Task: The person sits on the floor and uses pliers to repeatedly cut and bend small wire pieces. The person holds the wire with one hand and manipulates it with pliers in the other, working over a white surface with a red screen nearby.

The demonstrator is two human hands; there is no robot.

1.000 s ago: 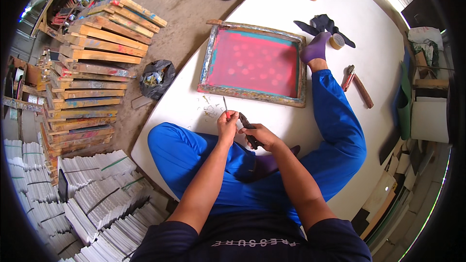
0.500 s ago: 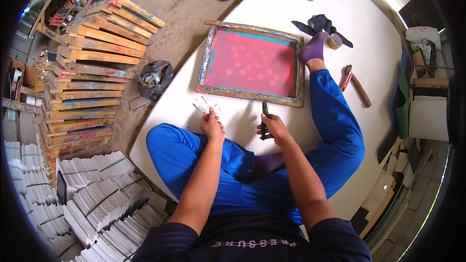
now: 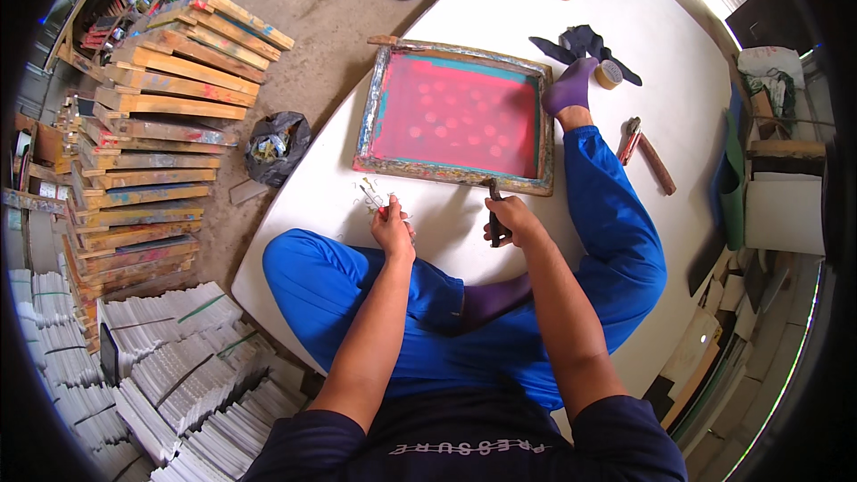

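Observation:
My left hand [image 3: 393, 230] is closed around a thin tool with a red handle and a slim metal shaft [image 3: 370, 197], perhaps a screwdriver. Small curled bits of wire, like pulled staples, lie scattered by its tip. Dark pliers [image 3: 495, 205] are gripped in my right hand [image 3: 516, 221], their head up by the near rail of a screen printing frame [image 3: 464, 175]; I cannot tell whether they touch it. Pink mesh [image 3: 451, 116] with pale round spots and a teal border fills this worn, paint-stained frame. It lies flat on a white board [image 3: 428, 205], against my purple-socked foot [image 3: 572, 89].
Cutters with red handles [image 3: 631, 139] and a brown bar [image 3: 657, 168] lie right of my leg. Tape rolls [image 3: 609, 74] and dark cloth [image 3: 582, 40] are beyond. Leftward stand stacked wooden frames [image 3: 170, 161], a black bag [image 3: 277, 145] and bundled white sheets [image 3: 170, 330].
My right hand with the pliers has shifted slightly forward and right, closer to the frame's near rail. The left hand stays nearly in place, its tool turned a little more upright.

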